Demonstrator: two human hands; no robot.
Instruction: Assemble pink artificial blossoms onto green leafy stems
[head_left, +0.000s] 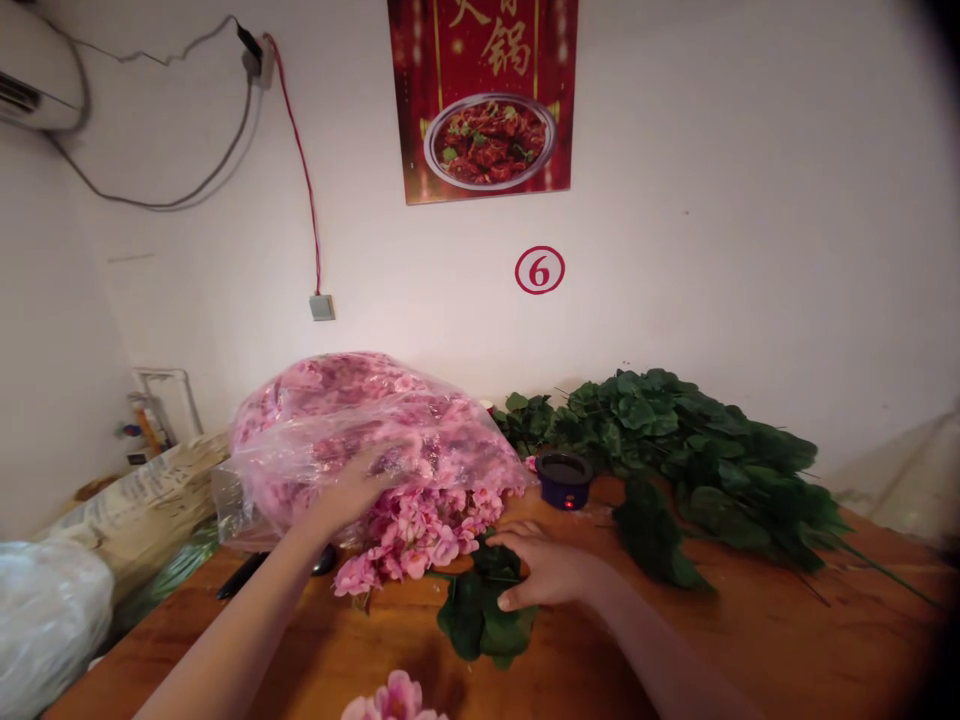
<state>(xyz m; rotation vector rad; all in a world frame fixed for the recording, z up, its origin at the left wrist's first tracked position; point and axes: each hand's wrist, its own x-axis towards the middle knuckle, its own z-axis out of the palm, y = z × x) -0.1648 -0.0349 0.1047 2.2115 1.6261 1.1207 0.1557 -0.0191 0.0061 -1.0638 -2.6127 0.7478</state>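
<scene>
Touching rounded leaves [466, 612], the right hand [553, 570] lies beside ruffled blossoms [424, 535].

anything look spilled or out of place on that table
Only mildly: pink flowers spill from the clear plastic bag onto the wooden table, and a separate pink bloom shows at the bottom edge of the view, away from that bunch. It looks untidy, but nothing appears plainly damaged.

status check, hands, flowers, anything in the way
Left hand at plastic bag, grip unclear. Right hand on green leaves. Pink flowers partly outside bag. Dark pot beyond right hand, seemingly not in the way.
</scene>
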